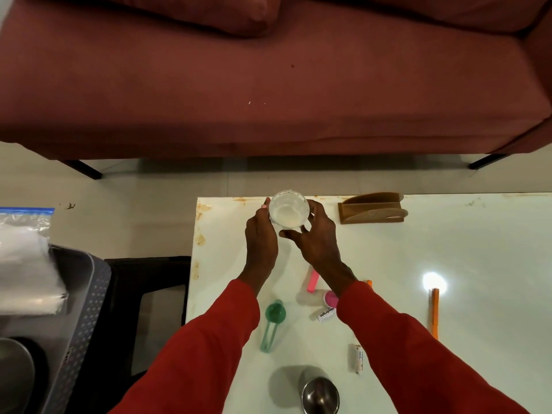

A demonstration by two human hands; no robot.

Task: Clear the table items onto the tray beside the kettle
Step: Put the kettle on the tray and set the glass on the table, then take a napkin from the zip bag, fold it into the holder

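Note:
A clear glass with a whitish residue sits at the far edge of the white table. My left hand wraps its left side and my right hand cups its right side, so both hold it. On the table nearer me lie a green scoop, a pink scoop partly hidden by my right arm, a steel cup, two small white sachets, and an orange stick. A grey perforated tray stands at the left, off the table.
A wooden napkin holder stands at the table's far edge, right of the glass. A zip bag rests on the grey tray, with a dark round kettle part below it. A black stool sits between tray and table. A maroon sofa lies beyond.

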